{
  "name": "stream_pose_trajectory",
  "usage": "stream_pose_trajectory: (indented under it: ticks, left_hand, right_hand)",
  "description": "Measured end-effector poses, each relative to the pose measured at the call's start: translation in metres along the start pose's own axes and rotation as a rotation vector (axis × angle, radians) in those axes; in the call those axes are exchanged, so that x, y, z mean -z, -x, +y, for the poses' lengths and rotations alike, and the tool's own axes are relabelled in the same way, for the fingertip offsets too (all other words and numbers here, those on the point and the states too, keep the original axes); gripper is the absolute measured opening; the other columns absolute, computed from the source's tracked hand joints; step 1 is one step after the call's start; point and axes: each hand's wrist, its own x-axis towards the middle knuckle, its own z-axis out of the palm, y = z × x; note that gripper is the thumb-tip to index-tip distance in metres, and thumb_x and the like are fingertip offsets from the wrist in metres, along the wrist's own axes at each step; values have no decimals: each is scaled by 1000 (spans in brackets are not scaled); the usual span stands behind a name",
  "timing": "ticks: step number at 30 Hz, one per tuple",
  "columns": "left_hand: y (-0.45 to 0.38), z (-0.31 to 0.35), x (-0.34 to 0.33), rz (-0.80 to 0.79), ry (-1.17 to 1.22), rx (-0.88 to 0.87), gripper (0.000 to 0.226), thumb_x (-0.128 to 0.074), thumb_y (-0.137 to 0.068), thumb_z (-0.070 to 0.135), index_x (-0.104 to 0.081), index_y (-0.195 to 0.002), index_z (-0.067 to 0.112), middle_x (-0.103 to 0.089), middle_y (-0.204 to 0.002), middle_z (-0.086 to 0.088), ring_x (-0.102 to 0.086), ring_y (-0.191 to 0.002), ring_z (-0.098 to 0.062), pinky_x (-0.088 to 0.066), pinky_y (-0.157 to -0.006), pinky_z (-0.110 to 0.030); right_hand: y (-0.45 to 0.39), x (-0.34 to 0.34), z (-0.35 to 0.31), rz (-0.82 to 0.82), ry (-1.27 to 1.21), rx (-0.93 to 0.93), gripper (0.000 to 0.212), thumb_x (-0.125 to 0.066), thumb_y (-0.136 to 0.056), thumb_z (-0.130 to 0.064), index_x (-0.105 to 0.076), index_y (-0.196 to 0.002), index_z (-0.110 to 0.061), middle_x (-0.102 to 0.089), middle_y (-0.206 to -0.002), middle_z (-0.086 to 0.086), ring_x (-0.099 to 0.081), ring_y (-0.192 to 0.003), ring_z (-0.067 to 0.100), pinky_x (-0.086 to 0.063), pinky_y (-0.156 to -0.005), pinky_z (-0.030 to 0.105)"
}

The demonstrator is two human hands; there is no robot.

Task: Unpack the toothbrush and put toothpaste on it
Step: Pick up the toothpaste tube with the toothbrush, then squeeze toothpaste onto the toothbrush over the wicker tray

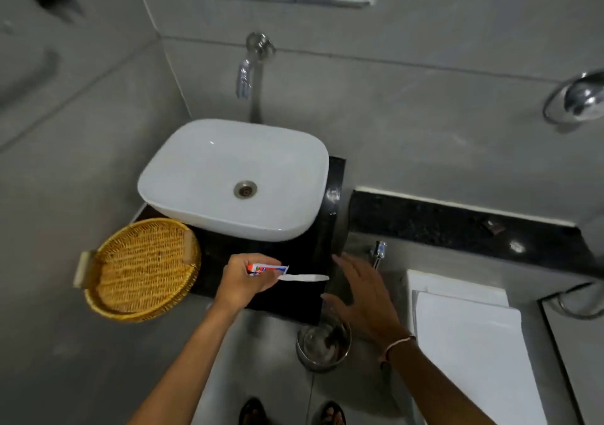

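Feet at six o'clock, steel bin [323,348] above, right hand [362,297] empty with fingers spread, left hand [240,280] clutching toothpaste tube [268,268] and white toothbrush [304,278] over black counter [291,297], wicker basket [140,269] at nine, white basin [235,176] beyond, tap [244,78] at twelve.

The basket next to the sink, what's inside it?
The woven basket looks empty; its bare wicker bottom shows. Nothing covers it. The toothpaste tube and toothbrush are in the left hand.

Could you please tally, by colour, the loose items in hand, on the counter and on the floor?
White: 1, slim white plastic toothbrush
Red, white and blue: 1, small toothpaste tube
Yellow: 1, round woven wicker basket
Silver: 1, round steel bin
Total: 4
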Motion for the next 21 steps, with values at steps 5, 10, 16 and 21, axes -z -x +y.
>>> stream_pose_trajectory:
  ticks: [5, 10, 16, 21]
  left_hand:
    - [-6, 27, 51, -91, -100, -82, 12, -81, -80, -1, -83, -87, 9, -75, -67, -1, -68, -65, -10, -54, -59, -22]
    - [-10, 37, 118, -121, -92, -81, 11, -80, -81, 1, -83, -90, 8, -79, -74, -7, -75, -71, -15, -59, -64, -21]
    - [-19, 32, 240, 134, -61, -65, 10, -82, -82, 17, -83, -84, 27, -81, -78, 0, -78, -73, -13, -60, -60, -19]
    - [-28, 8, 304, 271, -30, 46, 30, -82, -76, -2, -81, -72, 28, -80, -81, -5, -77, -86, -27, -65, -62, -29]
  right_hand:
    - [-43, 15, -74, -235, -12, 167, 39, -66, -88, -41, -66, -123, -26, -71, -120, -3, -63, -113, 18, -51, -98, 36]
    - [-81, -1, -126, -326, -159, 60, 13, -74, -81, -30, -77, -92, -23, -80, -87, -2, -73, -81, 9, -57, -76, 24]
    - [-97, -53, -185, -416, -609, -212, 23, -80, -79, -12, -73, -77, 9, -69, -67, 16, -74, -69, 25, -61, -75, 39]
    - [-97, -90, -235, -484, -951, -444, 20, -67, -92, -10, -73, -104, 5, -77, -97, 25, -76, -85, 27, -63, -77, 28]
